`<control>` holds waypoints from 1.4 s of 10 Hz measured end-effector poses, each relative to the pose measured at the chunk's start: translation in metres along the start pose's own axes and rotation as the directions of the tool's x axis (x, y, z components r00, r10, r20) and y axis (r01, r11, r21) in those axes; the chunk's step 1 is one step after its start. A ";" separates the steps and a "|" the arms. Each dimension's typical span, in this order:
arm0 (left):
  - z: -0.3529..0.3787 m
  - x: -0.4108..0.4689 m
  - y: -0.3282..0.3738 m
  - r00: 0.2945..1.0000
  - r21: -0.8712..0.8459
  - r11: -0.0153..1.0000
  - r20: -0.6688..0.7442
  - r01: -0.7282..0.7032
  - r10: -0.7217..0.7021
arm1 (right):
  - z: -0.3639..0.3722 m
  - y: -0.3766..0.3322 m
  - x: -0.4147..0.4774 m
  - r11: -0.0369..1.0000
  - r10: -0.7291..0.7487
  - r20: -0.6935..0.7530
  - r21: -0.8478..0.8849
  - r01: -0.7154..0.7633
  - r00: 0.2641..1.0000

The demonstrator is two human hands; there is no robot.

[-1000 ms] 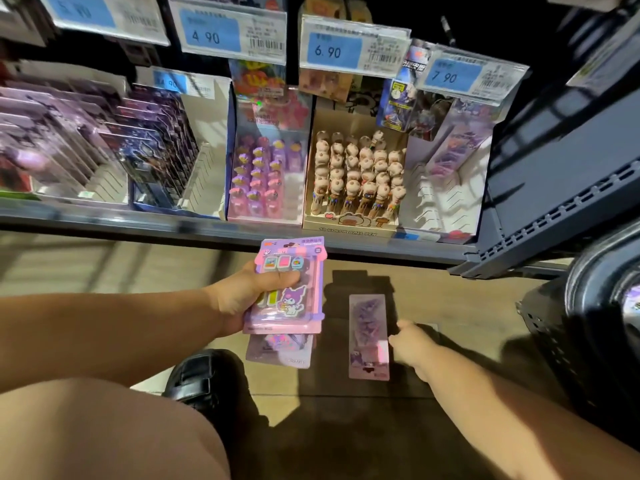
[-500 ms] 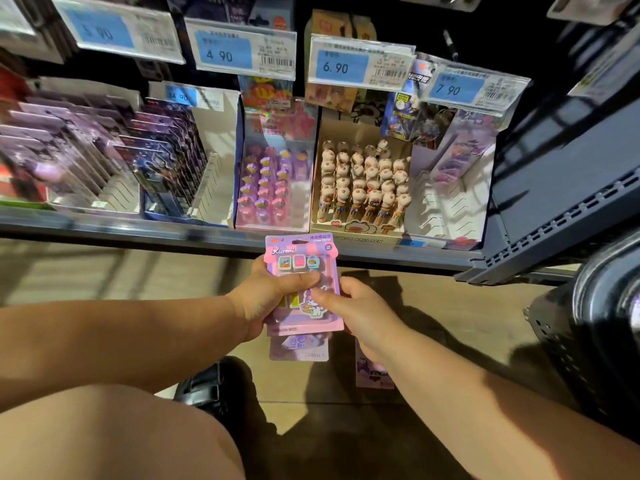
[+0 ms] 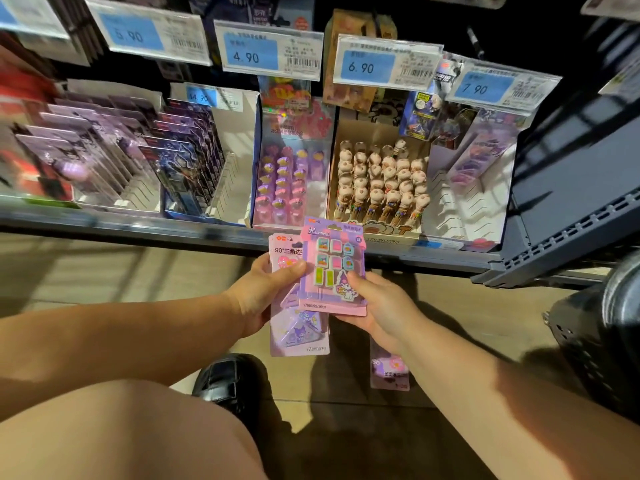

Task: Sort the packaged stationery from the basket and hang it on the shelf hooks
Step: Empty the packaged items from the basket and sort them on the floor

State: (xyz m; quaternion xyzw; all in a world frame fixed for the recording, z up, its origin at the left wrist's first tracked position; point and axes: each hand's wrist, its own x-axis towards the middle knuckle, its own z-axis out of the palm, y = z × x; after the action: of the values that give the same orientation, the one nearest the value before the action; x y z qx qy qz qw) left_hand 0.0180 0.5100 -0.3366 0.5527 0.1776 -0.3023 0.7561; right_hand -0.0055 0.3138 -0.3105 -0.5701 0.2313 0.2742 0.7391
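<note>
Both hands hold packs just below the shelf edge. A purple and pink eraser pack [image 3: 332,261] is gripped by my right hand [image 3: 377,306] at its lower right, thumb on the front. Behind it my left hand [image 3: 258,294] holds a pink triangle-ruler pack [image 3: 298,336], thumb lying across both packs. A third pink pack [image 3: 388,370] lies flat on the floor under my right forearm. The black basket [image 3: 595,344] stands at the right.
The low shelf [image 3: 138,225] carries display boxes of purple carded packs [image 3: 104,157], pink items [image 3: 287,181] and character pens [image 3: 381,181]. Price tags [image 3: 272,51] hang above. A dark shelf panel [image 3: 571,188] juts out at right. My black shoe [image 3: 230,382] is on the floor.
My right hand left the pack on the floor and took hold of the eraser pack. Both hands lifted the packs toward the shelf, and the eraser pack slid right, uncovering the ruler pack.
</note>
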 end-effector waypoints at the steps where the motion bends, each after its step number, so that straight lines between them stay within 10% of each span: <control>1: -0.010 0.000 -0.002 1.000 -0.013 1.000 -0.020 -0.001 0.001 | -0.001 0.004 0.003 0.999 0.024 0.013 0.041 -0.024 1.000; 4: -0.037 -0.006 -0.001 0.987 0.017 1.000 -0.159 -0.009 0.012 | -0.019 0.023 0.022 0.995 0.093 -0.189 0.062 -0.083 0.977; 7: -0.043 -0.004 0.000 0.984 -0.027 0.999 -0.176 -0.032 0.026 | -0.016 0.074 0.039 0.844 0.240 -0.228 -0.430 -0.319 0.943; 9: -0.037 0.000 0.003 0.988 0.006 0.999 -0.150 -0.043 0.043 | -0.010 0.075 0.046 0.808 0.305 -0.342 -0.401 -0.432 0.889; 10: -0.038 0.004 -0.001 0.988 0.044 0.999 -0.150 -0.031 0.038 | -0.019 0.084 0.041 -0.054 0.212 -0.138 -0.990 -0.130 0.967; 11: -0.038 0.006 -0.005 0.990 0.075 0.997 -0.139 -0.012 0.022 | -0.028 0.075 0.047 0.773 0.251 -0.376 -0.477 -0.419 0.892; 14: -0.015 0.004 -0.015 0.998 0.130 0.992 -0.069 0.007 0.002 | 0.006 0.037 0.010 0.968 0.129 0.014 -0.220 -0.123 0.992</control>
State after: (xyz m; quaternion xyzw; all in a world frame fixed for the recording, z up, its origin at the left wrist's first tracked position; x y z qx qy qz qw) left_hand 0.0127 0.5205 -0.3549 0.6106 0.1844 -0.2950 0.7115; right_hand -0.0224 0.3282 -0.3425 -0.6281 0.2251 0.3523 0.6562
